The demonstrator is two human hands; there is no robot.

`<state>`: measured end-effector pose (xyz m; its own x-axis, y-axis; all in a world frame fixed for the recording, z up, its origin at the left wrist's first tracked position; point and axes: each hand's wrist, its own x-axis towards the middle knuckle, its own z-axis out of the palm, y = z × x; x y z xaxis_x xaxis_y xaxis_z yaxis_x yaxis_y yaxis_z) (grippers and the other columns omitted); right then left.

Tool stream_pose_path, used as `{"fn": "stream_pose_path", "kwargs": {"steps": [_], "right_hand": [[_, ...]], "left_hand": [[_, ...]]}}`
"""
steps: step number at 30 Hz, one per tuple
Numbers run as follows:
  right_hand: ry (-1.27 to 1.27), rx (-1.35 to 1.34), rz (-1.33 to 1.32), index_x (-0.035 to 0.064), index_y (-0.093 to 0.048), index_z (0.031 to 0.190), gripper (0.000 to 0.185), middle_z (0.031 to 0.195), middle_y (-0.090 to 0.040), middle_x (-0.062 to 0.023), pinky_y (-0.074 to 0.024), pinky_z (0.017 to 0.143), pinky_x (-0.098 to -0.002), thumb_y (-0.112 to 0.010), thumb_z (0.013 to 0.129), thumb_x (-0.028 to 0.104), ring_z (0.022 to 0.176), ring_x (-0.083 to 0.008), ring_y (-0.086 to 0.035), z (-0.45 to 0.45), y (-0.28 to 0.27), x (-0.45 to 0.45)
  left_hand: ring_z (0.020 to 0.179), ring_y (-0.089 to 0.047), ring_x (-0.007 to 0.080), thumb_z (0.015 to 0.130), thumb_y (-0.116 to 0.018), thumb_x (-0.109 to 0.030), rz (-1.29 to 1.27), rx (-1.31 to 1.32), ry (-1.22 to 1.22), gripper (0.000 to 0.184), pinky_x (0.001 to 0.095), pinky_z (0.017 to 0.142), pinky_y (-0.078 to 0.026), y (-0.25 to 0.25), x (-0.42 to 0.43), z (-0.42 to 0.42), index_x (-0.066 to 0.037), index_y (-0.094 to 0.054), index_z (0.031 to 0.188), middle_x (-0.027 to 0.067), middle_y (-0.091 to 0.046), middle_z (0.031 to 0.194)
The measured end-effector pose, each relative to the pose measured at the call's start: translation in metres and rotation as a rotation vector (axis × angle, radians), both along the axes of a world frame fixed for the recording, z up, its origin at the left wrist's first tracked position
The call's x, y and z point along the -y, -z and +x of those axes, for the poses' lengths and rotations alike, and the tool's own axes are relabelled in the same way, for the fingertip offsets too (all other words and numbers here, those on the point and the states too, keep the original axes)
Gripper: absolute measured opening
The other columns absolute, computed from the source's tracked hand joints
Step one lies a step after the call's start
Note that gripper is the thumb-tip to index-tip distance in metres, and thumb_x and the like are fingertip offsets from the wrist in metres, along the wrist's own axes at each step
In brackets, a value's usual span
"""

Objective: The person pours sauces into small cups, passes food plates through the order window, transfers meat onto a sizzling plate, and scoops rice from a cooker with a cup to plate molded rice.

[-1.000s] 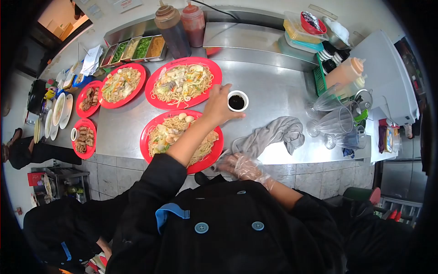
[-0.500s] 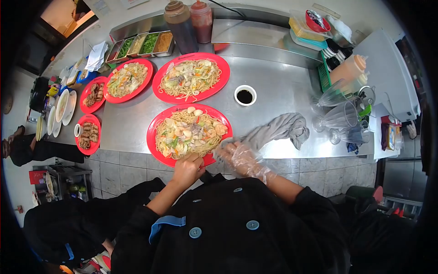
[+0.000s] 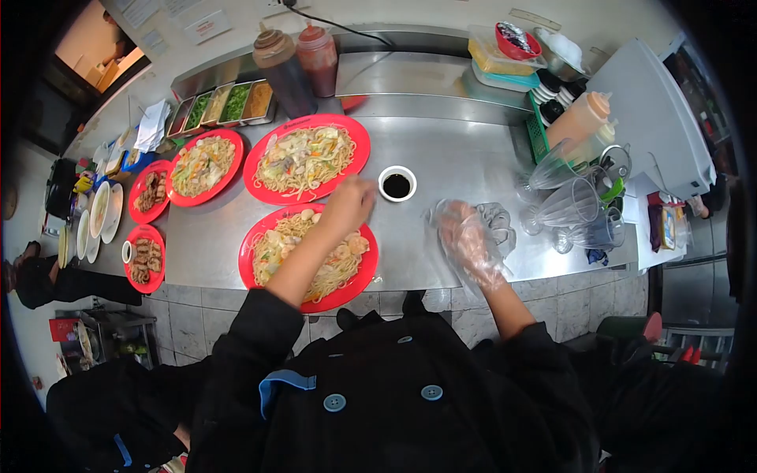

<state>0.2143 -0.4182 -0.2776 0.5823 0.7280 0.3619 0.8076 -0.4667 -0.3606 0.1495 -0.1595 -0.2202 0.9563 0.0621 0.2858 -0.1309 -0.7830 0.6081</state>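
My bare left hand [image 3: 351,206] reaches across the near red oval plate [image 3: 372,272], close to the small white cup of dark sauce [image 3: 397,186]. Its fingers are curled and blurred, so their grip is unclear. My right hand [image 3: 469,240], in a loose clear plastic glove, is closed on the bunched grey cloth [image 3: 500,224] lying on the steel counter. Noodles with vegetables, shrimp and quail eggs [image 3: 351,252] fill the near plate, partly hidden by my left forearm. Behind it lies another plate of noodles [image 3: 307,162].
A third noodle plate [image 3: 206,165] and two red plates of sliced meat [image 3: 147,260] stand left. Sauce bottles [image 3: 284,75] and a topping tray [image 3: 234,102] line the back. Glass cups [image 3: 572,203] and a green basket [image 3: 539,140] stand right. Another person's dark sleeve [image 3: 118,410] shows lower left.
My left hand has moved from the near plate's front edge up and across it toward the sauce cup. My right hand has gone right to the cloth, which is now bunched up.
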Motion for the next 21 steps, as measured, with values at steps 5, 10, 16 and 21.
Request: {"fn": "stream_pose_path", "kwargs": {"steps": [5,10,16,21], "right_hand": [[0.383,-0.169,0.490,0.0062,-0.065,0.089,0.018,0.096,-0.056,-0.0147,-0.0474,0.065,-0.0357,-0.062,0.071,0.008,0.074,-0.0294,-0.059,0.031,-0.015,-0.049],[0.290,-0.297,0.450,0.0088,-0.065,0.092,0.018,0.087,-0.059,-0.0157,-0.0466,0.067,-0.0346,-0.061,0.075,0.011,0.078,-0.0277,-0.059,0.029,-0.010,-0.074],[0.365,-0.333,0.506,0.0089,-0.065,0.091,0.017,0.081,-0.060,-0.0158,-0.0466,0.064,-0.0359,-0.061,0.076,0.012,0.074,-0.0297,-0.059,0.013,-0.010,-0.073],[0.403,-0.293,0.475,0.0089,-0.065,0.089,0.014,0.080,-0.059,-0.0170,-0.0464,0.061,-0.0376,-0.060,0.076,0.012,0.070,-0.0315,-0.059,-0.011,-0.008,-0.076]], "left_hand": [[0.061,-0.059,0.0242,0.078,-0.058,-0.010,0.105,0.003,0.074,0.016,0.0314,0.057,-0.046,0.020,-0.009,0.074,-0.003,-0.066,0.090,0.0148,-0.060,0.069],[0.041,-0.057,0.0194,0.077,-0.056,-0.009,-0.126,-0.351,0.015,0.014,0.0314,0.049,-0.048,0.018,-0.008,0.077,0.001,-0.066,0.074,0.0133,-0.057,0.049],[0.041,-0.058,0.0194,0.075,-0.055,-0.005,-0.246,-0.290,-0.096,0.014,0.0307,0.048,-0.049,0.025,0.005,0.060,0.005,-0.063,0.068,0.0137,-0.057,0.048],[0.042,-0.059,0.0205,0.074,-0.055,-0.004,-0.314,-0.268,-0.208,0.017,0.0298,0.048,-0.049,0.029,0.015,0.051,0.005,-0.059,0.061,0.0145,-0.056,0.047]]}}
